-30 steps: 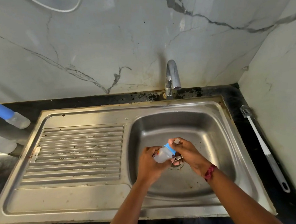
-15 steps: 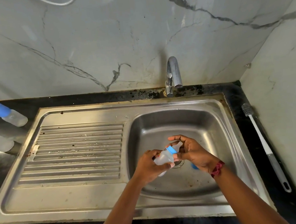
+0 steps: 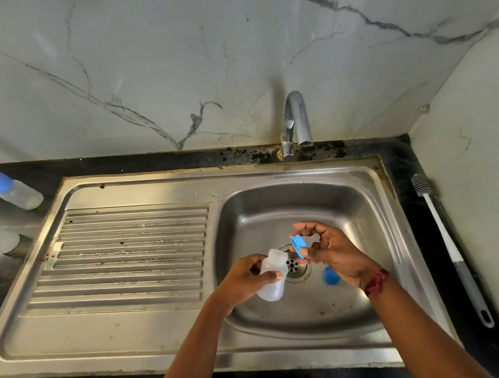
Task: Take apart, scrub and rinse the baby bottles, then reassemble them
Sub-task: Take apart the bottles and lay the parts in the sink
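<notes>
Over basin: L hand (image 3: 242, 279) grips bottle (image 3: 272, 275), R hand (image 3: 332, 256) collar+teat (image 3: 301, 244).

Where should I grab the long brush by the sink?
Grab the brush by its thick grey handle, the end nearest you, reaching down from above. It lies flat on the counter, bristles at the far end, and the white stem is thinner.

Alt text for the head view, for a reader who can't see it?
Over a steel sink basin, the left hand holds an uncapped clear baby bottle while the right hand holds its blue collar and teat. A blue cap lies in the basin; a bottle brush on the counter.
</notes>
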Action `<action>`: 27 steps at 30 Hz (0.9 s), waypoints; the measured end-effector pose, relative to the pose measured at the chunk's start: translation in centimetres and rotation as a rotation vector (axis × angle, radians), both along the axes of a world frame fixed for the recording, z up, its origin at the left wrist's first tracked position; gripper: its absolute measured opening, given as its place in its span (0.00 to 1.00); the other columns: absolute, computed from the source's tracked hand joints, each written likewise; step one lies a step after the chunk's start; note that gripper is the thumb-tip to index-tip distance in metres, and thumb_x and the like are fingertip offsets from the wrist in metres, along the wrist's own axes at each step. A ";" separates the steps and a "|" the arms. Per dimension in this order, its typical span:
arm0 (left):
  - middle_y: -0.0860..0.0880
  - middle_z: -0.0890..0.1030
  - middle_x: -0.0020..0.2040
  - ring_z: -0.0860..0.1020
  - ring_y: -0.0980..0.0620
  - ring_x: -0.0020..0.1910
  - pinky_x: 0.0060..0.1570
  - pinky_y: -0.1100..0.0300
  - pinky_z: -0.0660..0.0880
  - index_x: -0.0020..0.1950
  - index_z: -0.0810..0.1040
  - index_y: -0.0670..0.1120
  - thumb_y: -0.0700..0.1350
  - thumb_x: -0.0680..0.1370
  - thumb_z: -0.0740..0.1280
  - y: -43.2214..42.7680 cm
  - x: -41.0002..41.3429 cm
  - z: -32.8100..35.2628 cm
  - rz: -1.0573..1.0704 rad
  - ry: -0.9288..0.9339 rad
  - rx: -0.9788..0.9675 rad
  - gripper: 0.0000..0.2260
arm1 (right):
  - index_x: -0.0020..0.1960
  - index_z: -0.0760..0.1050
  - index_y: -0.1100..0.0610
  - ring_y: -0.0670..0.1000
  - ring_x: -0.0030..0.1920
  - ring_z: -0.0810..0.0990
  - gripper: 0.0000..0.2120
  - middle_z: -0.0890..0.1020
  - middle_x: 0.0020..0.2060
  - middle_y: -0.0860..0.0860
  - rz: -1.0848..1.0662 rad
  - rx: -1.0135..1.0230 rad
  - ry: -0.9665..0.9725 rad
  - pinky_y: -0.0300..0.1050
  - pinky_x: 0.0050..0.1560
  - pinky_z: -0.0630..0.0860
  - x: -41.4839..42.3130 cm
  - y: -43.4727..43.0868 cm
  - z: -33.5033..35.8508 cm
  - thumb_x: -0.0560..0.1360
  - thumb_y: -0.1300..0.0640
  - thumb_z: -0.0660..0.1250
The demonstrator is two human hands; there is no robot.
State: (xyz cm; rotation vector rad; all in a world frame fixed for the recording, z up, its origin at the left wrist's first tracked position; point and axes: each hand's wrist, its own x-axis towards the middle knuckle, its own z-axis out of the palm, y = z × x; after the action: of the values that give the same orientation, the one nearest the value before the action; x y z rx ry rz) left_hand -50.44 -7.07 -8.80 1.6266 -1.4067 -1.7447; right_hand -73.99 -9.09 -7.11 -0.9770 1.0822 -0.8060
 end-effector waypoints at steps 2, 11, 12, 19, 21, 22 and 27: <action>0.52 0.82 0.46 0.79 0.60 0.40 0.46 0.62 0.78 0.51 0.79 0.51 0.45 0.70 0.79 0.0 -0.3 -0.6 0.058 -0.104 -0.046 0.14 | 0.63 0.78 0.52 0.62 0.45 0.79 0.22 0.79 0.55 0.54 -0.026 0.027 0.034 0.57 0.51 0.82 0.5 0.4 0.2 0.72 0.68 0.73; 0.51 0.81 0.48 0.79 0.48 0.47 0.44 0.60 0.74 0.56 0.73 0.48 0.49 0.65 0.78 0.7 -1.2 -2.5 0.049 -0.474 -0.162 0.24 | 0.63 0.73 0.49 0.51 0.48 0.83 0.24 0.82 0.51 0.55 -0.342 0.182 0.229 0.41 0.37 0.78 1.6 2.9 -2.3 0.71 0.54 0.77; 0.49 0.80 0.49 0.79 0.48 0.46 0.43 0.60 0.73 0.56 0.72 0.48 0.49 0.66 0.78 0.6 -1.3 -2.8 0.042 -0.494 -0.136 0.24 | 0.61 0.74 0.50 0.51 0.48 0.83 0.22 0.83 0.51 0.53 -0.376 0.190 0.242 0.40 0.37 0.77 1.5 3.2 -2.5 0.70 0.54 0.78; 0.44 0.77 0.54 0.78 0.45 0.50 0.49 0.57 0.76 0.62 0.70 0.45 0.39 0.70 0.76 -0.3 -1.6 -5.6 -0.002 -0.587 -0.036 0.24 | 0.52 0.79 0.53 0.51 0.51 0.82 0.14 0.83 0.51 0.52 -0.466 0.238 0.338 0.46 0.44 0.82 1.3 5.2 -4.3 0.69 0.60 0.78; 0.42 0.78 0.58 0.78 0.44 0.54 0.51 0.58 0.75 0.63 0.71 0.45 0.38 0.70 0.76 -0.5 -1.4 -6.3 -0.028 -0.599 -0.042 0.24 | 0.52 0.80 0.53 0.53 0.51 0.82 0.15 0.83 0.50 0.52 -0.468 0.240 0.369 0.48 0.46 0.83 1.2 5.4 -4.6 0.68 0.59 0.79; 0.42 0.78 0.59 0.78 0.43 0.54 0.51 0.58 0.75 0.64 0.71 0.46 0.38 0.70 0.75 -0.6 -1.3 -6.6 -0.032 -0.602 -0.041 0.25 | 0.51 0.80 0.53 0.53 0.51 0.82 0.15 0.83 0.49 0.52 -0.461 0.240 0.374 0.47 0.46 0.83 1.2 5.4 -4.7 0.68 0.59 0.79; 0.42 0.78 0.61 0.79 0.44 0.57 0.55 0.58 0.76 0.68 0.71 0.47 0.35 0.72 0.73 -0.8 -0.8 -8.0 -0.033 -0.605 -0.006 0.27 | 0.54 0.77 0.53 0.50 0.51 0.81 0.17 0.82 0.50 0.50 -0.430 0.245 0.355 0.44 0.44 0.82 1.7 5.4 -4.3 0.69 0.59 0.78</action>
State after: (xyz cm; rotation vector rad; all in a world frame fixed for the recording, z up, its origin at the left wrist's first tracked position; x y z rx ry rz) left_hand -51.23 -7.85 -16.84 2.2554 -1.6838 -1.3048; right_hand -72.33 -3.66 -11.39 -0.6995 1.6950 -0.8342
